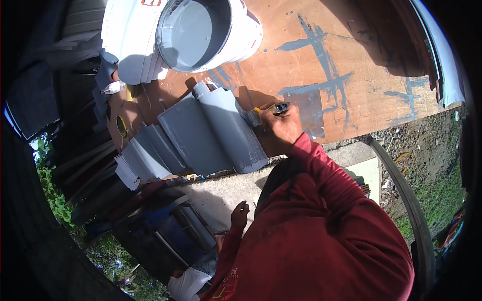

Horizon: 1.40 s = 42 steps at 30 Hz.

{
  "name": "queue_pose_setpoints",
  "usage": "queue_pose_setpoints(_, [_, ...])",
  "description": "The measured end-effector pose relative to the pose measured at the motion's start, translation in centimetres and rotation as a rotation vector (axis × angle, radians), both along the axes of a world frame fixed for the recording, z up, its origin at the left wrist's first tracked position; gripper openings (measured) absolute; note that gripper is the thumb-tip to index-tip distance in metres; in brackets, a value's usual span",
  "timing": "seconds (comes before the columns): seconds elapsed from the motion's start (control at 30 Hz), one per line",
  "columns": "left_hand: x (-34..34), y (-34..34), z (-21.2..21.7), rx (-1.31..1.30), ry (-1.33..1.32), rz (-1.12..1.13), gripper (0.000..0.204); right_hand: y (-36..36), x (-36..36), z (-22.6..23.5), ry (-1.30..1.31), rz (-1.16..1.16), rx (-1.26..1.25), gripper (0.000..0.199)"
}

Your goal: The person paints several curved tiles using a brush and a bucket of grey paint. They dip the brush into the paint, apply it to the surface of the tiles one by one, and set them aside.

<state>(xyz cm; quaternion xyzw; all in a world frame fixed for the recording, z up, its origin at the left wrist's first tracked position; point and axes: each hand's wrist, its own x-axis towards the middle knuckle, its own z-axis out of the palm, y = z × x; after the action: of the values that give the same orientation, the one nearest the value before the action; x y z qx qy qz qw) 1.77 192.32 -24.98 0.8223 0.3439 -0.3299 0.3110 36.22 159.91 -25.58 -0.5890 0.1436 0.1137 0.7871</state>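
My right hand (284,125) is closed round a paintbrush (256,110) with a yellow and black handle. Grey-coated bristles touch the right side of a curved grey roof tile (236,133), close to its upper part. This tile rests tilted on a wooden tabletop (271,60), overlapping a row of other grey roof tiles (153,150) to its left. Down beside my body, past the table's near edge, hangs my left hand (240,215), its fingers loosely apart and nothing visible in them.
A white bucket (251,37) of grey paint stands at the far side, with stacked pale tiles (131,45) to its left. Grey paint streaks mark the tabletop. At lower left a co-worker in a white shirt (188,283) is near dark stacked pieces. A curved post (401,185) rises at right.
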Motion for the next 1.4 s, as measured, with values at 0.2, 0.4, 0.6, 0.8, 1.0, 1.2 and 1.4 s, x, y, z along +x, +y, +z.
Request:
queue_pose_setpoints(0.2, [2.1, -1.3, 0.0, 0.009, 0.027, -0.07, 0.042, 1.9, 5.0, 1.4, -0.059, -0.326, 0.011, 0.016])
queue_pose_setpoints(0.4, [2.8, -0.3, -0.7, 0.007, -0.015, -0.002, 0.042, 0.1, 2.9, 1.3, 0.027, -0.162, -0.143, 0.022])
queue_pose_setpoints(0.6, [1.9, -0.2, -2.1, -0.001, -0.013, -0.145, 0.044, 2.5, 6.2, 1.5, -0.045, -0.42, -0.201, 0.027])
queue_pose_setpoints(0.8, [-0.1, 0.8, -3.3, -0.052, -0.072, -0.037, 0.042, 2.7, -2.7, 2.3, 0.085, -0.213, -0.242, 0.03])
queue_pose_setpoints(1.0, [-0.8, 0.4, -3.8, -0.039, 0.047, -0.045, 0.038, -0.3, -11.2, 2.1, 0.139, 0.113, -0.455, 0.026])
queue_pose_setpoints(1.2, [1.2, -0.5, -3.3, -0.063, 0.015, -0.003, 0.04, 2.6, -1.3, 1.6, 0.058, -0.108, -0.385, 0.024])
queue_pose_setpoints(1.4, [0.8, -0.9, -2.8, -0.057, -0.038, 0.037, 0.04, 2.3, 0.6, 0.7, -0.093, -0.307, -0.053, 0.018])
